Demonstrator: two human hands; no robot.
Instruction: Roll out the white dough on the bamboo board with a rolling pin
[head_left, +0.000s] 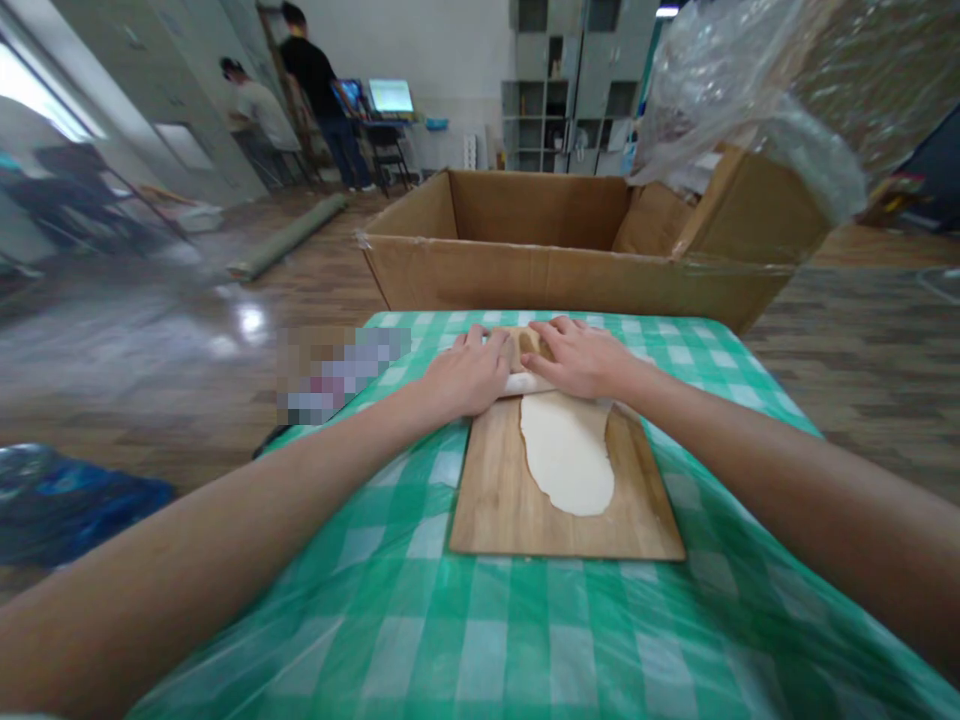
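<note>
A pale rolling pin (527, 384) lies across the far part of a wooden cutting board (491, 490). My left hand (474, 372) rests over its left end and my right hand (583, 358) over its right end, with fingers pointing forward and curved over the pin. Both palms hide most of the pin. From beneath it toward me stretches a flat, white sheet of dough (568, 455), long and uneven at the edge. The board's far end shows between my hands.
A green and white checked tablecloth (420, 620) covers the table. Beyond the far edge stands a large open cardboard box (540, 275) with clear plastic wrap (720, 90). A blurred-out item (341, 378) lies at the table's left edge. Two people are in the background.
</note>
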